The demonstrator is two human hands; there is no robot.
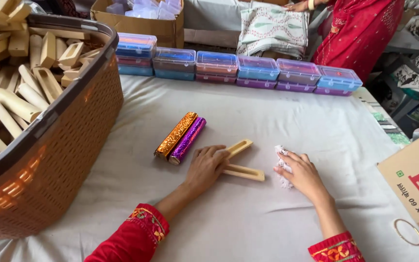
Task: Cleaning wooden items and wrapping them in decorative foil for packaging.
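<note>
My left hand point(205, 167) lies palm down on two pale slotted wooden pieces point(242, 171) that fan out in a V on the white cloth. My right hand point(302, 173) rests to their right, its fingers on a small white crumpled cloth point(282, 165). Just left of my left hand lie two foil-wrapped rolls side by side, one orange-gold point(175, 135) and one purple point(188, 139).
A big brown woven basket point(54, 160) full of wooden pieces fills the left. A row of coloured lidded plastic boxes point(238, 70) lines the table's far edge. A cardboard box point(415, 184) and a thin ring point(406, 232) sit at the right. A person in red point(360, 29) stands beyond.
</note>
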